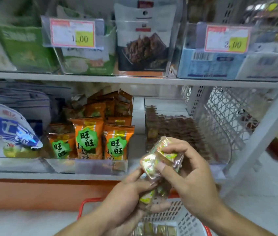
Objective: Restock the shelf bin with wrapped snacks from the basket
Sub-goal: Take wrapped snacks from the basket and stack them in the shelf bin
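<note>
My right hand (188, 169) and left hand (131, 195) both pinch snacks (158, 157). The bin (174, 132) lies straight ahead on the shelf (49, 175), above the basket (184, 217); my right is nearer.

I see the lower shelf (49, 176) carrying a clear bin of orange packets (90, 138) up-left of my left hand (126, 198).
</note>
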`<state>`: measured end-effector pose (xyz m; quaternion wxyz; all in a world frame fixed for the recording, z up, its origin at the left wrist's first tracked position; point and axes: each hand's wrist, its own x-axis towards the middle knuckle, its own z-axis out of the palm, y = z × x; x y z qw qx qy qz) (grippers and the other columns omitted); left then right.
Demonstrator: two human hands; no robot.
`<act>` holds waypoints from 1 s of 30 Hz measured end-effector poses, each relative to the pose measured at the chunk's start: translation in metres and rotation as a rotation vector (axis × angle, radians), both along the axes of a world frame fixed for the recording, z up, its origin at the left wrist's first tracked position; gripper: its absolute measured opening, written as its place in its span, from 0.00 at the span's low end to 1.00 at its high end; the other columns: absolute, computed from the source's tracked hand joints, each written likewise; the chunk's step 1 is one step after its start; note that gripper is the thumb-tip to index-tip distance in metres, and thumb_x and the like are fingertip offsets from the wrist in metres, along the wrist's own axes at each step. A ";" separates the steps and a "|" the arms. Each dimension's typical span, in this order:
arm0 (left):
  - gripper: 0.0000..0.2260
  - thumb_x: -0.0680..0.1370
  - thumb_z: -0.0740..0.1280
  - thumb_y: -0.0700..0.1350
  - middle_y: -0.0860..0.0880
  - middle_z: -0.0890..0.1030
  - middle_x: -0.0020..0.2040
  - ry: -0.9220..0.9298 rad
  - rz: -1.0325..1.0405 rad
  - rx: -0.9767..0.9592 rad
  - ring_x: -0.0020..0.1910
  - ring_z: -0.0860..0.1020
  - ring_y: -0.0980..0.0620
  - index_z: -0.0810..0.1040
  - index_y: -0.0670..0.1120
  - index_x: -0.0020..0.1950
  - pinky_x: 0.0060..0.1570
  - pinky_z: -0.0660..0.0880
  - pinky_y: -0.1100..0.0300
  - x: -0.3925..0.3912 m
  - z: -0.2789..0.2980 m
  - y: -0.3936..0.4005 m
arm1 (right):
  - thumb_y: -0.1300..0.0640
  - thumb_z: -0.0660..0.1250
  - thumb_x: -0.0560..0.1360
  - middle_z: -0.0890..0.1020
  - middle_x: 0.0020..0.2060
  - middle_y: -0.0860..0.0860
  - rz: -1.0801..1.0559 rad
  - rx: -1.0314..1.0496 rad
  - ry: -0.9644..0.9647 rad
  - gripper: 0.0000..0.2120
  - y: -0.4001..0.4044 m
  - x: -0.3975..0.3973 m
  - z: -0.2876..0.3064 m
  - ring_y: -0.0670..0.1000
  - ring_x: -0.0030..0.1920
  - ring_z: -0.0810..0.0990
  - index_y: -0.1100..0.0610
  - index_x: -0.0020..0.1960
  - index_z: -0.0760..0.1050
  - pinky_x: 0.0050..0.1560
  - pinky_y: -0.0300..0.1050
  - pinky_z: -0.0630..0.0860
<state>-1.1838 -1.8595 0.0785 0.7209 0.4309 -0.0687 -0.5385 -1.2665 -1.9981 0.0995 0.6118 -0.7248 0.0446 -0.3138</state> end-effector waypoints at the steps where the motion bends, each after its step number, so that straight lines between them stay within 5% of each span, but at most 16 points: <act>1: 0.20 0.71 0.67 0.31 0.40 0.86 0.59 0.020 0.039 -0.020 0.55 0.85 0.39 0.87 0.52 0.54 0.43 0.85 0.44 -0.001 0.000 -0.005 | 0.57 0.75 0.68 0.80 0.60 0.47 -0.030 -0.004 -0.017 0.12 0.000 0.001 -0.003 0.49 0.65 0.79 0.47 0.50 0.81 0.58 0.36 0.75; 7: 0.18 0.68 0.61 0.33 0.31 0.85 0.49 0.118 0.219 -0.138 0.41 0.86 0.36 0.86 0.35 0.52 0.41 0.81 0.37 0.008 0.001 -0.017 | 0.53 0.75 0.67 0.78 0.63 0.42 -0.094 -0.024 0.018 0.11 0.003 0.006 0.000 0.48 0.66 0.78 0.45 0.48 0.81 0.56 0.39 0.78; 11: 0.19 0.78 0.62 0.55 0.39 0.87 0.49 -0.030 0.309 -0.079 0.44 0.86 0.43 0.89 0.44 0.48 0.50 0.80 0.41 0.015 0.005 -0.013 | 0.66 0.74 0.71 0.76 0.62 0.41 0.030 0.021 0.104 0.12 0.002 0.004 0.004 0.52 0.50 0.86 0.50 0.47 0.81 0.33 0.47 0.84; 15: 0.19 0.80 0.64 0.54 0.42 0.88 0.42 -0.164 0.306 0.120 0.44 0.86 0.39 0.87 0.42 0.56 0.34 0.84 0.55 0.022 -0.001 -0.019 | 0.65 0.75 0.71 0.77 0.61 0.38 -0.022 -0.319 0.165 0.16 -0.007 0.002 0.013 0.42 0.64 0.77 0.44 0.47 0.79 0.54 0.25 0.73; 18: 0.16 0.73 0.68 0.55 0.39 0.87 0.53 -0.194 0.214 0.094 0.51 0.87 0.40 0.89 0.48 0.51 0.42 0.85 0.49 0.020 -0.008 -0.011 | 0.58 0.75 0.71 0.76 0.63 0.40 -0.030 -0.333 0.189 0.12 -0.013 -0.001 0.007 0.44 0.66 0.76 0.44 0.49 0.79 0.57 0.28 0.70; 20: 0.17 0.74 0.69 0.57 0.39 0.86 0.57 -0.214 0.170 0.084 0.57 0.85 0.39 0.87 0.49 0.56 0.48 0.84 0.48 0.019 -0.012 -0.006 | 0.58 0.76 0.70 0.78 0.63 0.42 -0.041 -0.222 0.176 0.12 -0.014 -0.002 0.002 0.46 0.65 0.78 0.46 0.50 0.80 0.58 0.34 0.74; 25: 0.21 0.70 0.71 0.62 0.41 0.87 0.56 -0.360 0.136 0.195 0.52 0.86 0.38 0.88 0.49 0.54 0.57 0.81 0.43 0.013 -0.013 -0.004 | 0.59 0.78 0.66 0.85 0.55 0.55 -0.061 0.571 0.048 0.15 -0.020 0.001 0.006 0.58 0.57 0.85 0.50 0.51 0.82 0.52 0.44 0.82; 28: 0.19 0.73 0.74 0.62 0.40 0.88 0.48 -0.436 0.027 0.201 0.44 0.87 0.41 0.88 0.49 0.54 0.51 0.80 0.49 0.008 -0.011 -0.003 | 0.62 0.76 0.67 0.84 0.55 0.60 -0.053 0.677 0.032 0.15 -0.024 0.003 0.010 0.61 0.59 0.83 0.51 0.51 0.82 0.53 0.46 0.83; 30: 0.21 0.72 0.71 0.66 0.42 0.88 0.45 -0.501 -0.062 0.206 0.44 0.87 0.42 0.88 0.53 0.55 0.52 0.77 0.44 0.005 -0.008 -0.002 | 0.65 0.74 0.68 0.84 0.54 0.61 -0.044 0.733 0.037 0.15 -0.024 0.006 0.010 0.63 0.61 0.82 0.54 0.53 0.81 0.54 0.50 0.83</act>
